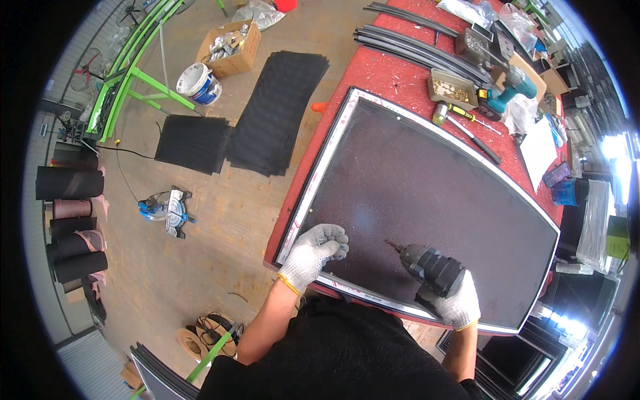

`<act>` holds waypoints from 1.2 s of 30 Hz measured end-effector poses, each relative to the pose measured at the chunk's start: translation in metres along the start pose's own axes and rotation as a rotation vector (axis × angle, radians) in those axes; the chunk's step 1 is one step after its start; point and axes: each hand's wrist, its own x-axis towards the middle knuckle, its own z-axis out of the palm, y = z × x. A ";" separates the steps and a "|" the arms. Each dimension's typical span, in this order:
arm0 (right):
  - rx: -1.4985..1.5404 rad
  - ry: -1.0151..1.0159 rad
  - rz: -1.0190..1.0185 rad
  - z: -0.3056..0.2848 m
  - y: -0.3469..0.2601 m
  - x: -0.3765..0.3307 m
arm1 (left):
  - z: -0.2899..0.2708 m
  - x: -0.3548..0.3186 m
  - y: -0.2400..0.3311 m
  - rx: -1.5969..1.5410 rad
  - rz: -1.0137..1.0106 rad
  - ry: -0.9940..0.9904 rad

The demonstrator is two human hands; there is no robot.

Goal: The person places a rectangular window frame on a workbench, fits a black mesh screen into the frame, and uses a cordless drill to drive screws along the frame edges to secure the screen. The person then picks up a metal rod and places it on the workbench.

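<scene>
My right hand (pixel 461 301), in a white knit glove, grips a black cordless drill (pixel 432 268) above the panel; its bit points left toward my other hand. The gloved left hand (pixel 315 252) hovers over the near left corner with fingers curled toward the thumb; whatever they hold, if anything, is hidden. Under both hands lies a large framed mesh screen (pixel 427 193), its dark sheet edged by a pale frame (pixel 331 140) with printed film. Small light dots, perhaps screws or holes, show along the left and far edges.
The screen rests on a red worktable (pixel 400 73). On its far right are a tray of small brass-coloured parts (pixel 453 89), a hammer (pixel 467 131), a yellow screwdriver (pixel 471 116), a teal drill (pixel 512 90) and dark strips (pixel 427 50). Black mesh sheets (pixel 277 113) and a blue saw (pixel 167 211) occupy the floor.
</scene>
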 end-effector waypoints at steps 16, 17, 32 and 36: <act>-0.002 0.265 -0.306 0.040 -0.006 -0.074 | 0.045 -0.053 -0.023 0.042 -0.035 -0.104; 0.012 0.264 -0.320 0.040 -0.006 -0.077 | 0.050 -0.054 -0.024 -0.009 -0.065 -0.102; 0.119 0.273 -0.075 0.061 0.015 -0.136 | 0.110 -0.044 -0.050 -0.131 -0.149 -0.234; 0.124 0.315 -0.115 0.059 0.032 -0.146 | 0.128 -0.038 -0.066 -0.099 -0.148 -0.224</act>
